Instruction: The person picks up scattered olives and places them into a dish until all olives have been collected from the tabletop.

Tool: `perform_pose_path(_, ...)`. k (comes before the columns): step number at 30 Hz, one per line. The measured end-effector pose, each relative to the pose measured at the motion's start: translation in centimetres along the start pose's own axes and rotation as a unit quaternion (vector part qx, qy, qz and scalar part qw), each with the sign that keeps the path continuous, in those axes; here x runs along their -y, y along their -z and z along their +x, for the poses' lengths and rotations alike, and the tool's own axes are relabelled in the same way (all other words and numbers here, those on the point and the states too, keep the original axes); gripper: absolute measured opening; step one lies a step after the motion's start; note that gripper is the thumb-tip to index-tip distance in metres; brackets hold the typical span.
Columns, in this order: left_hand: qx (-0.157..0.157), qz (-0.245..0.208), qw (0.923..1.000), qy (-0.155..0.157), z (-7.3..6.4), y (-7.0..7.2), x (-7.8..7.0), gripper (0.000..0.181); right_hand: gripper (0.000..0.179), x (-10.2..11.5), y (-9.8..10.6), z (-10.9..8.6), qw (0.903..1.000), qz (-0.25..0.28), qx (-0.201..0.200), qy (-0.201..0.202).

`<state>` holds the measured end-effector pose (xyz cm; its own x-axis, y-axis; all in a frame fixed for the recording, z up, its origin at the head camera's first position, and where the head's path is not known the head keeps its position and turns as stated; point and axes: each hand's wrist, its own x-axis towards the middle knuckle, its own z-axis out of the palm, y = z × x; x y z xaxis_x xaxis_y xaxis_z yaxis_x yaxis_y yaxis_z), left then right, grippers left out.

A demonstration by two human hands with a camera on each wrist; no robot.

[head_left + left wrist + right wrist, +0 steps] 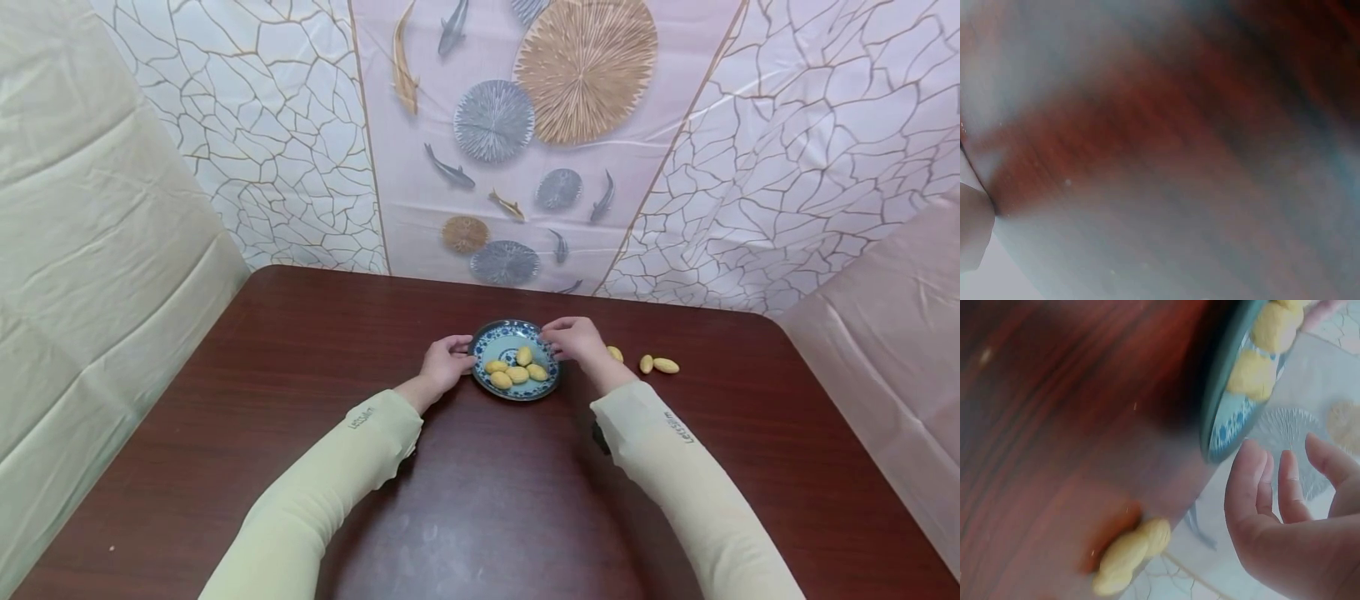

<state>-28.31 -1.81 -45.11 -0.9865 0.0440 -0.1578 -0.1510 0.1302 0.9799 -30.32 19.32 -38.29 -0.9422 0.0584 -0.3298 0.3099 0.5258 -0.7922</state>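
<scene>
Head view: five yellow, peanut-shaped pieces (517, 375) are sitting on a blue-patterned plate (513, 333) at the left, while three loose pieces (665, 365) are lying to the right on a dark wooden bench (337, 367). By that count, the gathering of pieces onto the plate is looking more than half done, with the three at the right seemingly waiting to be collected and the plate itself apparently getting the attention at this moment.

Moving from the left, a person's left hand (444, 365) is reaching to the plate's left rim, its thumb and fingers meeting the edge; whether it is pinching the rim or only resting there, the pictures are not telling, as the left wrist camera is showing little beyond blurred bench. The plate is lying between the two hands, just right of the left one, its five pieces bunching mostly in the half nearer the person.

Further right, the right hand (573, 340) is hovering at the plate's opposite rim. The right wrist camera is showing its fingers curving loosely, thumb standing apart, with nothing in their grasp and the fingertips pointing just beside the plate's edge. Beyond that hand, the loose trio is lying near the right forearm, one piece showing only partly past the wrist, the other two lying close together.
</scene>
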Motion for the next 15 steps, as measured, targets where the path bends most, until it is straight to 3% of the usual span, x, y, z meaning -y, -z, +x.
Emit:
perform_pose_path(8, 0.006, -0.011, 0.9999, 0.001, 0.0, 0.0, 0.1, 0.042, 0.042, -1.0, 3.8, -0.5, 0.9993, 0.032, -0.004, -0.021)
perform_pose_path(15, 0.008, -0.012, 0.9999, 0.000, -0.2, 0.1, -0.2, 0.042, 0.050, -2.3, 7.8, -1.3, 0.9978, 0.066, 0.011, 0.000)
